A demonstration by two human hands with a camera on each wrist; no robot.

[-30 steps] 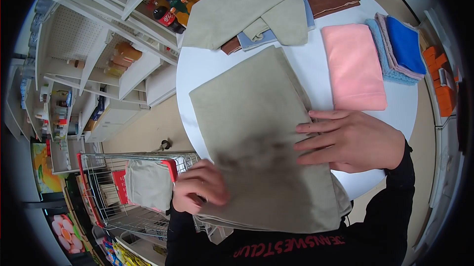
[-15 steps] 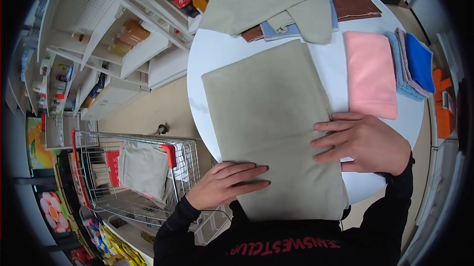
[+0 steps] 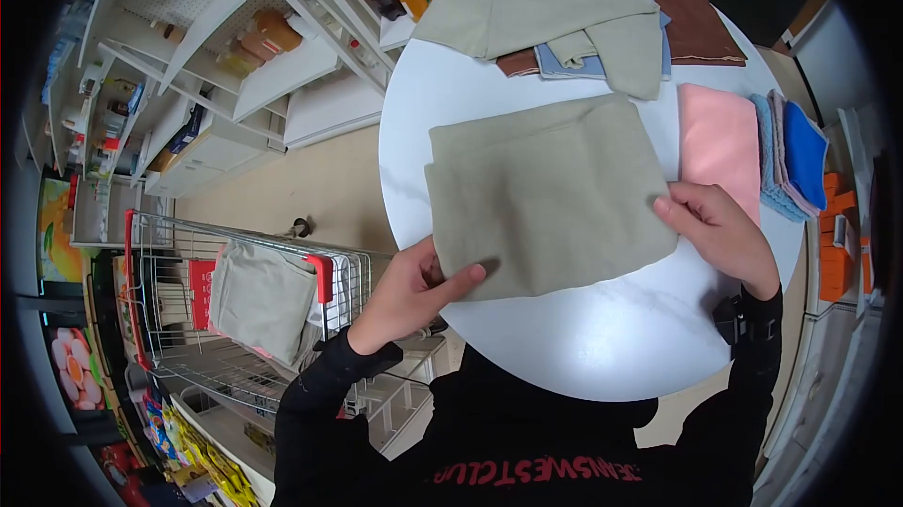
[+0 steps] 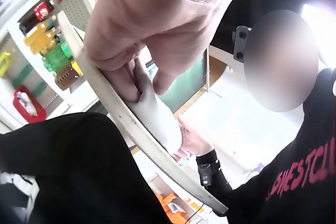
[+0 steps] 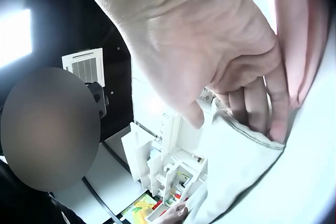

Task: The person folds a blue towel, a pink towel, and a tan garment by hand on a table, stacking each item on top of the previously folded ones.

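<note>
A grey-green cloth [image 3: 555, 197], folded into a rough rectangle, lies on the round white table [image 3: 602, 347]. The left hand [image 3: 409, 291] grips its lower left corner, thumb on top and fingers beneath; in the left wrist view the same hand [image 4: 152, 29] pinches the cloth [image 4: 155, 119]. At the cloth's right edge the right hand [image 3: 720, 229] holds on, thumb above. The right wrist view shows that hand [image 5: 205, 40] with its fingers behind the cloth's hemmed edge [image 5: 247, 150] and the thumb in front.
At the table's back lie a loose grey-green garment [image 3: 546, 13] and a brown cloth [image 3: 696, 23]. A folded pink cloth [image 3: 718, 140] and a stack topped with blue [image 3: 804, 157] are on the right. A shopping cart [image 3: 324, 281] holding cloths stands left, near shelves [image 3: 320, 102].
The cloth's near part has been folded up away from the body, leaving it shorter and uncovering the table's near edge. Both hands now grip its side edges instead of resting on top.
</note>
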